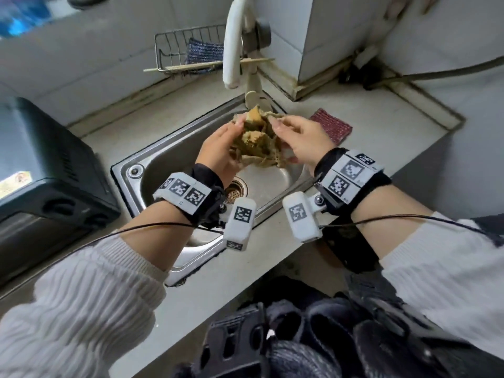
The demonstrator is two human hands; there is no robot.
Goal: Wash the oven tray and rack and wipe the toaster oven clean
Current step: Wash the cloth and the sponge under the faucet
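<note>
The toaster oven (51,170) is sitting dark and closed on the counter (362,137) at the far left, well apart from both hands; no tray or rack is showing anywhere. Moving right, the left hand (218,148) is gripping one side of a crumpled tan cloth (259,140), fingers curled into its folds. The cloth is hanging between the hands, above the steel sink (163,159) and just below the white tap (234,45). It is looking soft, limp and light, probably damp, so bunching it in a full fist should be holding better than a fingertip pinch. The right hand (302,137) is pinching the cloth's upper edge. Further right, a red scouring pad (332,126) is lying on the counter.
</note>
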